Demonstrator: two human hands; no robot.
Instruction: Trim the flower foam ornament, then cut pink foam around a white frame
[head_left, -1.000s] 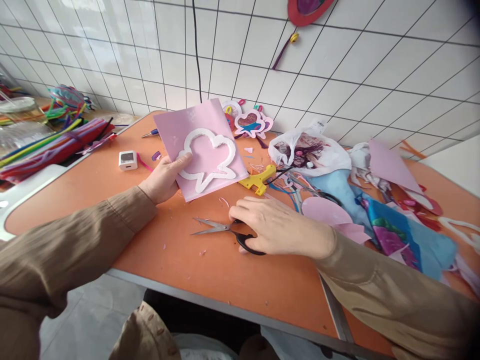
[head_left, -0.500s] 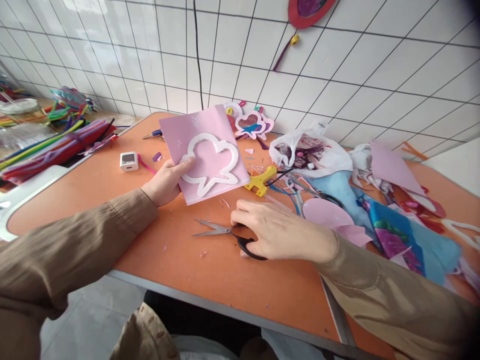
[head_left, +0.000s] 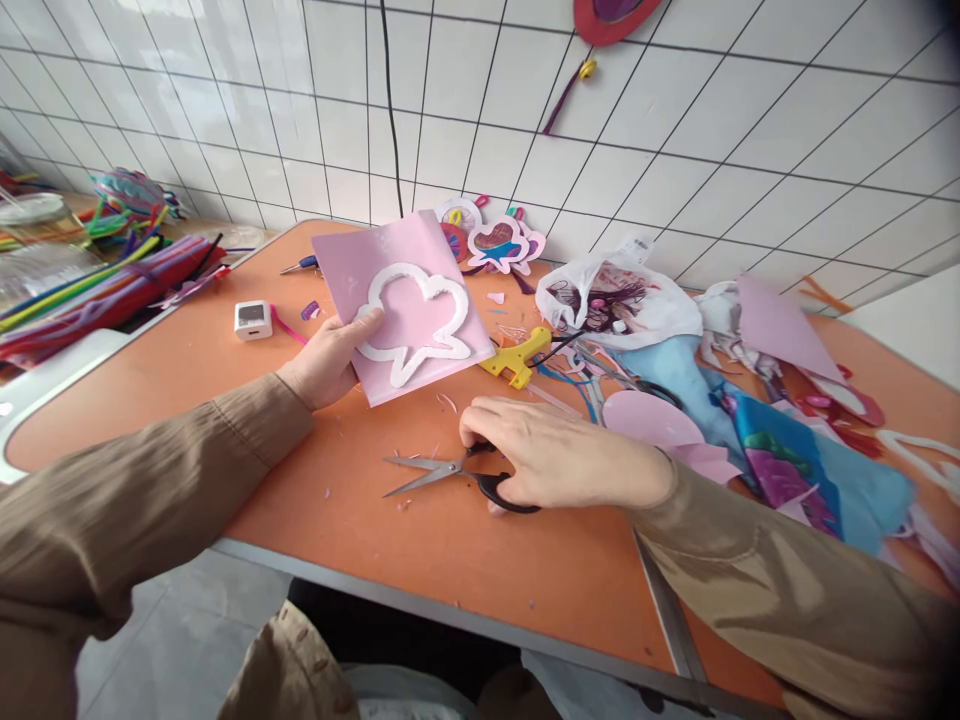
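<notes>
My left hand (head_left: 328, 362) grips the left edge of a pink sheet (head_left: 352, 268), its thumb on top. On the sheet lies a white cloud-shaped outline (head_left: 405, 362) with a pointed tail, and my thumb presses its left side. Low over the table, my right hand (head_left: 551, 450) is closed on the black handles of a pair of scissors (head_left: 442, 470). The blades are spread and point left, apart from the sheet. Just beyond my right hand lies a yellow glue gun (head_left: 519, 358), close to the sheet's right corner.
Bundled pipe cleaners (head_left: 112, 300) lie at the left, near a white charger (head_left: 253, 320). Finished heart ornaments (head_left: 498, 245) lean at the wall. A white plastic bag (head_left: 660, 310), pink offcuts (head_left: 652, 418) and blue fabric (head_left: 810, 460) crowd the right of the orange table (head_left: 360, 560).
The scissor blades are spread wider than before. My left hand still holds the pink sheet in nearly the same place; the whole view has shifted slightly.
</notes>
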